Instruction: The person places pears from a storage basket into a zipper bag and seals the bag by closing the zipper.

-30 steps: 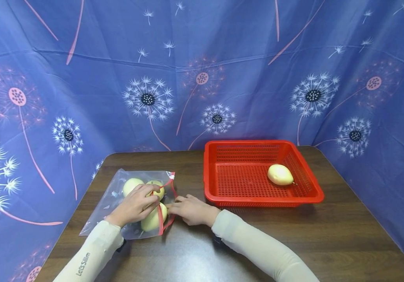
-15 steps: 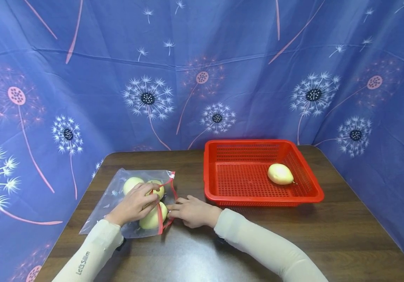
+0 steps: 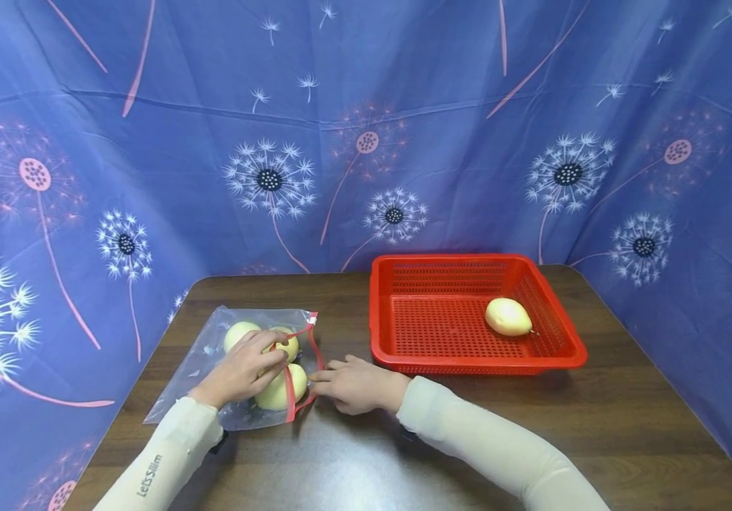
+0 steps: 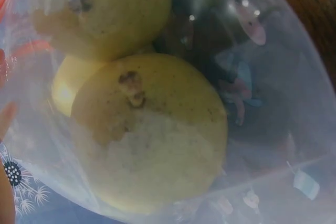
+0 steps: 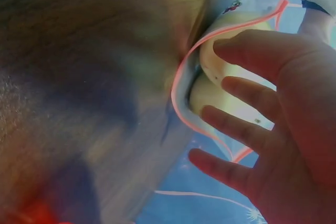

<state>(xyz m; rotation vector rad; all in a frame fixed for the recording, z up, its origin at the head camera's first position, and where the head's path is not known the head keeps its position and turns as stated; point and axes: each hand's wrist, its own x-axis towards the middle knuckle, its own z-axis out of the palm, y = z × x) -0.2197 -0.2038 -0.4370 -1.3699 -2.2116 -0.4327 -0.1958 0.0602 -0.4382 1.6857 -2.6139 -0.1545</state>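
A clear zip bag with a red zip edge lies on the table at the left, several pale yellow pears inside. Curled over its upper side, my left hand holds the bag near the zip edge. One pear lies just inside the mouth, which faces right. At that mouth is my right hand, its fingers spread in the right wrist view, fingertips close to the pear; whether they touch it I cannot tell. Through the film, the left wrist view shows a pear up close.
A red plastic basket with perforated sides stands at the back right, holding a single pear. Behind the brown wooden table hangs a blue dandelion-print cloth.
My right hand has shifted slightly to the right, away from the bag's mouth. The pear just inside the mouth has moved a little. My left hand stays on the bag.
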